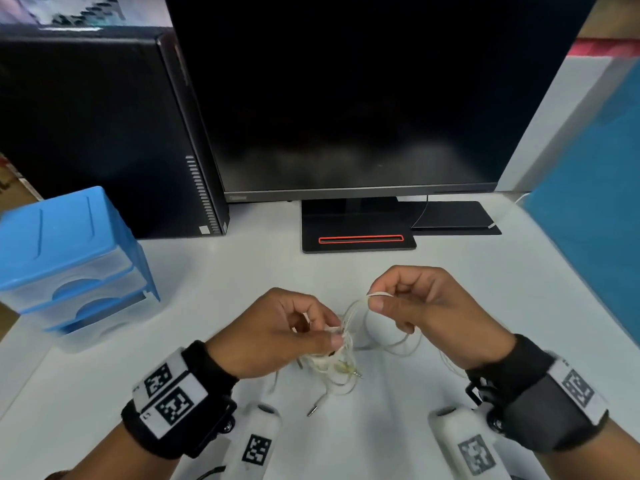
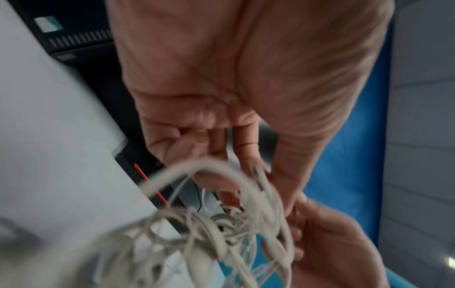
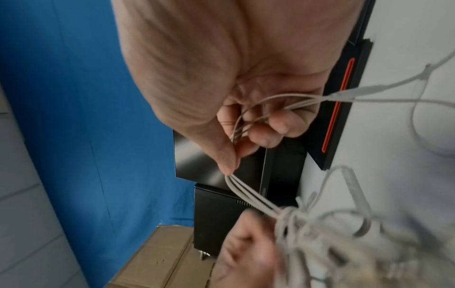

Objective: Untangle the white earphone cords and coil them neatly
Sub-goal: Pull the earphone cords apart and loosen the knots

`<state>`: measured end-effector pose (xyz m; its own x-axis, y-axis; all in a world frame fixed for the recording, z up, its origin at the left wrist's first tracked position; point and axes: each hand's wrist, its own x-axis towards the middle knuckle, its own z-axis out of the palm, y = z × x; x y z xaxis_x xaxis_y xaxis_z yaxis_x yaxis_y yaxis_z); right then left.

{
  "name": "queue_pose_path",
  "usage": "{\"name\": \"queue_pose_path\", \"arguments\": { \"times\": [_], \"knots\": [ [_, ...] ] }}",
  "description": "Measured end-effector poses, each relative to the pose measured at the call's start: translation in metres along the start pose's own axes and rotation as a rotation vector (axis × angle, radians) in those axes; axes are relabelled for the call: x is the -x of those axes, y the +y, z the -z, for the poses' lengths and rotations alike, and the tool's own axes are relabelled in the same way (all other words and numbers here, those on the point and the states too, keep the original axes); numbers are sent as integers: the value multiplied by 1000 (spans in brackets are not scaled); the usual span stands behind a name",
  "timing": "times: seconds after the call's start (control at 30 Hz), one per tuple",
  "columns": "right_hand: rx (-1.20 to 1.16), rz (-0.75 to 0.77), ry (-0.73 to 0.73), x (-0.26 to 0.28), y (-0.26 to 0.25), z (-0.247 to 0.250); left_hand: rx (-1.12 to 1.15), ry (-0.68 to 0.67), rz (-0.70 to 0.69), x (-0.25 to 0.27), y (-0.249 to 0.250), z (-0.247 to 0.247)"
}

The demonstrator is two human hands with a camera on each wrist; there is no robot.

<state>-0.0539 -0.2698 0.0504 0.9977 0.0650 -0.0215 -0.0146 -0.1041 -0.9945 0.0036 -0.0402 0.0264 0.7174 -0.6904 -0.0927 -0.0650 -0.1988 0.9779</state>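
Above the desk (image 1: 450, 271), cords (image 1: 341, 362) are pinched by the left hand (image 1: 277, 336); strands are pulled right, pinched in the right hand (image 1: 419, 306), likely to loosen the knot.

Dark monitor (image 1: 363, 98) at upper centre, its stand base (image 1: 358, 239) (marked with a red-outlined slot) on the white desk (image 1: 225, 271). Black computer tower (image 1: 104, 133) upper left; blue drawer unit (image 1: 72, 265) at left edge; blue partition (image 1: 595, 220) at right.
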Motion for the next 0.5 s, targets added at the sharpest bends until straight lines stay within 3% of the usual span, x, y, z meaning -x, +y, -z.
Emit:
{"name": "queue_pose_path", "arguments": {
  "times": [0.1,0.33,0.4,0.5],
  "knots": [
    [-27,-8,-11,1,0,-4,-135,45,20,-1,-3,-5],
    [-41,-65,4,0,0,-8,-99,133,-85,-6,-10,-8],
    [16,-84,79,-2,2,-6,-47,135,-61,-6,-10,-7],
    [253,25,338,-4,5,-4,98,145,-41,-8,-10,-4]
  ]
}}
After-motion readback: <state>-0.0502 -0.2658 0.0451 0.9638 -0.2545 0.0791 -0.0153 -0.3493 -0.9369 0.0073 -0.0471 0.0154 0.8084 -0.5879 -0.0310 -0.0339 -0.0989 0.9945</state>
